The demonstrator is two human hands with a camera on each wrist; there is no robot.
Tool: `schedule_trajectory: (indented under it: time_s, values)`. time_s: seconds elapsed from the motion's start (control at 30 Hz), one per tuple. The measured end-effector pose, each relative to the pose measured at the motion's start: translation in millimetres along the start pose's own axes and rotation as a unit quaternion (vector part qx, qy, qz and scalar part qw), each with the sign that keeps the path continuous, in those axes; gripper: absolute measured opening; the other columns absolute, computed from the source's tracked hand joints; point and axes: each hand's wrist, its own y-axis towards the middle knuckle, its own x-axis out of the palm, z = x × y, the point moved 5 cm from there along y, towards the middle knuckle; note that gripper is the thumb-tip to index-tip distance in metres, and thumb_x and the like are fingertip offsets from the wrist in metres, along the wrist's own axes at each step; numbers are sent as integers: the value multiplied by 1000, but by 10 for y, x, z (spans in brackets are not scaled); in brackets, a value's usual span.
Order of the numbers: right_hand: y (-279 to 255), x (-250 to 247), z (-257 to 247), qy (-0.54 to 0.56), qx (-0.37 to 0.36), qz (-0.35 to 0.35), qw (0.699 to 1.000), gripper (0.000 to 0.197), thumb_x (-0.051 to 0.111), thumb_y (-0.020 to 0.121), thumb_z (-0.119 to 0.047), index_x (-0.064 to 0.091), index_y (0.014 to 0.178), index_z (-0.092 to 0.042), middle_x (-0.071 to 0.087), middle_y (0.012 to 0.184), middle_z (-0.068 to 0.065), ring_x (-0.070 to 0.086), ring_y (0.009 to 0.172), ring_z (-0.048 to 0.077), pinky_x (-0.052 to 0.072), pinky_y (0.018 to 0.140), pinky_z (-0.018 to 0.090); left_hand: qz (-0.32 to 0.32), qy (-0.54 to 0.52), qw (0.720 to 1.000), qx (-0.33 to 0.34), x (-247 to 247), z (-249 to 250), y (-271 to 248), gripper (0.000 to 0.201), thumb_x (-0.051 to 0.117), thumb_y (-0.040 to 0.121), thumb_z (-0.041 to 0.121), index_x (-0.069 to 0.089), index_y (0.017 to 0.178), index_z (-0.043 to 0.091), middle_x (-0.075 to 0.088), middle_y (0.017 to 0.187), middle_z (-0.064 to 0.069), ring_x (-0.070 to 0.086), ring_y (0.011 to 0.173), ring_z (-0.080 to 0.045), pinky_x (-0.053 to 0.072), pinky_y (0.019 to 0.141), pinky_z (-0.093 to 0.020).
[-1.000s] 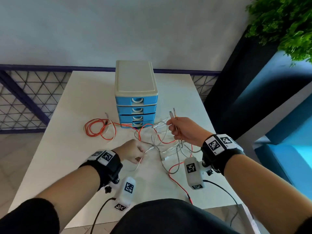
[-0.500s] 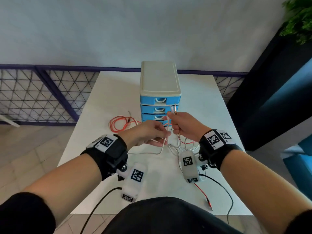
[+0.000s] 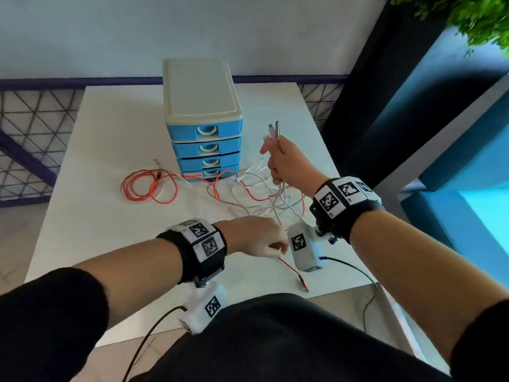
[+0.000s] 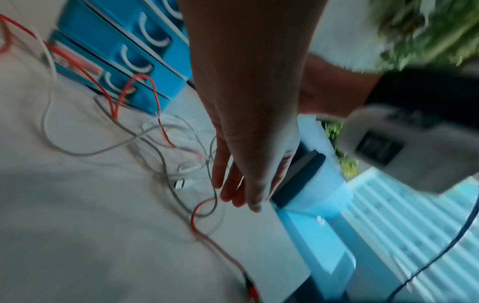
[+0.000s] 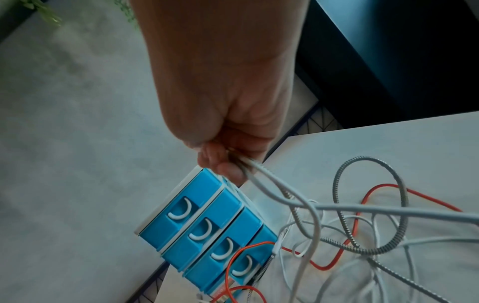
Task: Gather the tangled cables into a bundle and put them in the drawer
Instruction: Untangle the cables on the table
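A tangle of white, grey braided and orange cables (image 3: pixel 256 194) lies on the white table (image 3: pixel 110 216) in front of a blue and cream drawer unit (image 3: pixel 203 119) with all its drawers closed. My right hand (image 3: pixel 286 164) is raised beside the unit and grips several cable ends (image 3: pixel 274 130), whose plugs stick up above the fist; the cables (image 5: pixel 272 184) trail down from it. My left hand (image 3: pixel 259 238) reaches low over the orange cable (image 4: pixel 204 231) near the table's front, fingers (image 4: pixel 228 184) straight and holding nothing.
An orange cable coil (image 3: pixel 148 188) lies left of the drawer unit. The table's right edge drops to a dark panel and blue furniture (image 3: pixel 454 188). A green plant (image 3: pixel 473 20) hangs at the top right. A wire fence (image 3: pixel 30 139) runs behind the table on the left.
My left hand has let go near the right hand and dropped toward the table's front edge. My right hand still holds the cable ends. The head view has shifted.
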Motion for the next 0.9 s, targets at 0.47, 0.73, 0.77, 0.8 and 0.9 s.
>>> schedule_trajectory:
  time_s: [0.47, 0.73, 0.77, 0.8, 0.9]
  values:
    - [-232, -249, 141, -56, 17, -50, 997, 23, 36, 102, -14, 54, 90, -5, 48, 62, 7, 38, 33, 4, 32, 38, 15, -102, 144, 983, 48, 698, -62, 417, 9, 48, 91, 4, 54, 96, 9, 55, 105, -7, 55, 93, -28, 35, 60, -35]
    - [-182, -199, 91, -26, 3, -66, 997, 27, 35, 104, -18, 55, 92, -4, 68, 73, 13, 42, 38, 10, 36, 41, 17, 122, -145, 981, -50, -87, -343, -199, 5, 64, 86, 12, 62, 89, 16, 62, 89, 6, 55, 80, 0, 45, 73, -18]
    - [-170, -183, 78, -16, 1, -70, 997, 27, 36, 104, -18, 55, 91, -5, 69, 77, 13, 44, 39, 10, 37, 43, 19, 168, -200, 962, -77, -187, -399, -317, 6, 67, 84, 12, 64, 86, 17, 63, 86, 8, 56, 79, 4, 43, 73, -12]
    - [-157, -152, 61, -6, 2, -74, 997, 27, 36, 104, -19, 56, 92, -6, 71, 81, 12, 49, 43, 10, 38, 47, 20, 215, -239, 940, -112, -272, -477, -425, 7, 69, 83, 12, 64, 85, 18, 64, 83, 9, 57, 76, 7, 42, 71, -7]
    - [-144, 10, -35, 26, 1, -93, 995, 33, 35, 104, -30, 57, 100, -6, 74, 94, 10, 67, 65, 16, 50, 61, 26, 332, -349, 850, -214, -522, -683, -693, 7, 68, 84, 12, 66, 91, 10, 66, 81, 6, 62, 69, 4, 50, 70, -9]
